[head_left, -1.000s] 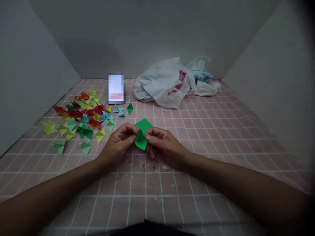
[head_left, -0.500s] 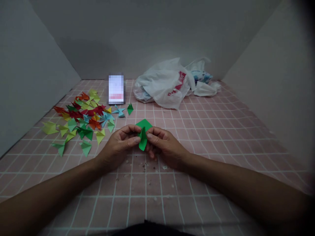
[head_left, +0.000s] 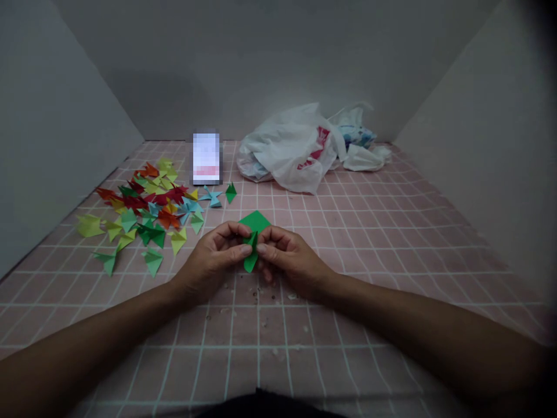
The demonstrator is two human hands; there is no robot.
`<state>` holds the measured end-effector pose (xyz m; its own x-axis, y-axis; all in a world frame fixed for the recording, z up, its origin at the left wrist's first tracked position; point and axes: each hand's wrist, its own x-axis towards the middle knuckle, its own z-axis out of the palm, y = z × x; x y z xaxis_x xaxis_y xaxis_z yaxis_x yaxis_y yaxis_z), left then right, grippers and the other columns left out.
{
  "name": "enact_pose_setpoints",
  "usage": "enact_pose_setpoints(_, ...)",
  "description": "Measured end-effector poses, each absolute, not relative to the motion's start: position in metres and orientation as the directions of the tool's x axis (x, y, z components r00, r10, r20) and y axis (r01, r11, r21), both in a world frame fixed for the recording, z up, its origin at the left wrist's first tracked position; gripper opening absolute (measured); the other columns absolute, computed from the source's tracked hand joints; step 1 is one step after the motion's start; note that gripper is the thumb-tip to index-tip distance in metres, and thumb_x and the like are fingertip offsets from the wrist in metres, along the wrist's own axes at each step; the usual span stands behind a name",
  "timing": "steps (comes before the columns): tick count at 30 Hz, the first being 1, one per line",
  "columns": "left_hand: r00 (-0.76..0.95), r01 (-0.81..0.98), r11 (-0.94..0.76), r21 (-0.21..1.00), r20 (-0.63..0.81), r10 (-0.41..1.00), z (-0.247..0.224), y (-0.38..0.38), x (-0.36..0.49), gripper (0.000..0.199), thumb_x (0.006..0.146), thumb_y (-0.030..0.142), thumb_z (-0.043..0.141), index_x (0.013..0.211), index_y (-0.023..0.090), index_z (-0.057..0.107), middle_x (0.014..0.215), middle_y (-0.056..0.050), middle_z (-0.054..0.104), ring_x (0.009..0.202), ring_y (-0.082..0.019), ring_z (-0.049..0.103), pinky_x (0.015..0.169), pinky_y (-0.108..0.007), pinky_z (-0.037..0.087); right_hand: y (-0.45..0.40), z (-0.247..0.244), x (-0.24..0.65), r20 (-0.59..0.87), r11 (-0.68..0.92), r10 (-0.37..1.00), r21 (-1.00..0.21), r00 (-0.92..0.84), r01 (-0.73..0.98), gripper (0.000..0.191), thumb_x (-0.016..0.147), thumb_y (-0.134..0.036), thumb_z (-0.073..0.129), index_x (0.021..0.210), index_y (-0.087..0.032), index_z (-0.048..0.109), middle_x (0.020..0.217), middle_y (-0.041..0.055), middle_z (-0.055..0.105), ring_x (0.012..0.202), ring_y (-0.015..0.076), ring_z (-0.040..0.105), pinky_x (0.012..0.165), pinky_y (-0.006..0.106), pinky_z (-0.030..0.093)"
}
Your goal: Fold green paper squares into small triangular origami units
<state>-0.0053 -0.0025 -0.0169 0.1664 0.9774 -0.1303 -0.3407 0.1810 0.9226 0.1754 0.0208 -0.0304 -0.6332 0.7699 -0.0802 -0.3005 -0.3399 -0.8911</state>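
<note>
A partly folded piece of green origami paper (head_left: 256, 220) is between my hands, its wide corner pointing away from me and a raised flap standing along its middle. My left hand (head_left: 221, 249) pinches its left side between thumb and fingers. On the opposite side, my right hand (head_left: 285, 251) grips the paper the same way, its lower fingers curled underneath. The fingertips hide part of the folds. A small dark green folded paper piece (head_left: 231, 193) stands beyond my hands, beside a light blue folded paper shape (head_left: 212, 197).
Many-coloured folded paper shapes (head_left: 150, 235) lie heaped at the left. A lit phone (head_left: 206, 158), its screen blurred, stands behind them. White plastic bags (head_left: 291, 148) sit at the back. Small scraps (head_left: 292, 296) dot the checked pink tablecloth (head_left: 369, 244); pale walls enclose three sides.
The green paper has turned slightly in my fingers; its lower tip has shifted left and down, and the raised flap shows narrower. Both hands keep their pinch, nearly in place.
</note>
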Motion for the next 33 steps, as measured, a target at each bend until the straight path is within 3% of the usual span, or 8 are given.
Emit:
enact_pose_setpoints(5,0.195,-0.318,0.171,0.933,-0.112,0.974,-0.02,-0.003,-0.006,0.028,0.071,0.019,0.083,0.094,0.02,0.068,0.093,-0.002,0.067,0.086,-0.015,0.064,0.074,-0.024,0.053,0.018,-0.027,0.176,-0.06,-0.218,0.811,-0.954,-0.582,-0.205,0.024,0.089,-0.038,0.067,0.083,-0.022,0.05,0.058,-0.0071,0.053,0.045,0.0084,0.049,0.042,0.02,0.038)
enact_pose_setpoints(9,0.212,-0.202,0.118,0.972,-0.074,0.974,-0.019,-0.005,-0.006,0.021,0.077,0.02,0.08,0.094,0.02,0.068,0.093,-0.002,0.065,0.088,-0.015,0.062,0.077,-0.024,0.052,0.016,-0.023,0.178,0.062,0.054,0.889,-0.998,-0.453,-0.03,0.016,0.089,-0.028,0.063,0.08,-0.021,0.052,0.064,-0.0053,0.048,0.054,0.0097,0.045,0.05,0.023,0.036)
enact_pose_setpoints(11,0.216,-0.153,0.079,0.985,-0.045,0.975,-0.017,-0.005,-0.005,0.016,0.079,0.022,0.078,0.092,0.019,0.068,0.093,-0.002,0.064,0.087,-0.014,0.061,0.077,-0.024,0.051,0.015,-0.023,0.179,0.14,0.171,0.897,-0.985,-0.42,0.037,0.006,0.087,-0.022,0.062,0.088,-0.021,0.056,0.068,-0.0044,0.05,0.06,0.0112,0.047,0.054,0.025,0.036)
enact_pose_setpoints(14,0.213,-0.124,0.058,0.991,-0.031,0.976,-0.016,-0.006,-0.004,0.013,0.082,0.025,0.076,0.09,0.019,0.069,0.091,-0.001,0.064,0.083,-0.013,0.06,0.075,-0.023,0.05,0.016,-0.024,0.18,0.228,0.272,0.875,-0.961,-0.428,0.044,0.019,0.085,-0.013,0.059,0.101,-0.023,0.057,0.076,-0.0034,0.054,0.067,0.0128,0.051,0.06,0.026,0.039)
enact_pose_setpoints(19,0.187,-0.139,0.177,0.974,-0.15,0.971,-0.017,-0.004,-0.006,0.016,0.078,0.028,0.078,0.083,0.018,0.066,0.081,0.0,0.063,0.071,-0.012,0.058,0.065,-0.022,0.048,0.019,-0.022,0.182,0.323,0.398,0.821,-0.915,-0.471,0.067,0.012,0.087,-0.013,0.059,0.093,-0.022,0.063,0.086,0.0005,0.063,0.077,0.0148,0.057,0.069,0.028,0.044)
enact_pose_setpoints(22,0.215,-0.135,0.229,0.964,-0.197,0.956,-0.016,-0.002,-0.007,0.019,0.076,0.03,0.079,0.081,0.018,0.066,0.077,0.0,0.062,0.067,-0.012,0.058,0.061,-0.022,0.049,0.021,-0.019,0.183,0.323,0.423,0.81,-0.9,-0.489,0.107,0.005,0.086,-0.016,0.062,0.087,-0.021,0.063,0.082,0.0008,0.063,0.075,0.0153,0.057,0.069,0.029,0.043)
enact_pose_setpoints(26,0.278,-0.052,0.241,0.969,-0.218,0.936,-0.008,-0.001,-0.008,0.018,0.081,0.034,0.074,0.083,0.018,0.067,0.073,0.0,0.061,0.063,-0.014,0.059,0.056,-0.023,0.05,0.022,-0.017,0.182,0.242,0.34,0.841,-0.932,-0.484,0.126,0.006,0.084,-0.015,0.062,0.081,-0.02,0.06,0.075,-0.0013,0.06,0.069,0.0136,0.053,0.065,0.027,0.04)
enact_pose_setpoints(33,0.281,0.109,0.11,0.988,-0.137,0.95,-0.002,-0.002,-0.009,0.018,0.077,0.031,0.073,0.087,0.019,0.064,0.08,-0.001,0.063,0.071,-0.016,0.061,0.06,-0.025,0.049,0.022,-0.02,0.18,0.195,0.264,0.865,-0.961,-0.463,0.088,0.005,0.083,-0.016,0.061,0.081,-0.02,0.059,0.073,-0.002,0.058,0.066,0.0121,0.05,0.062,0.026,0.038)
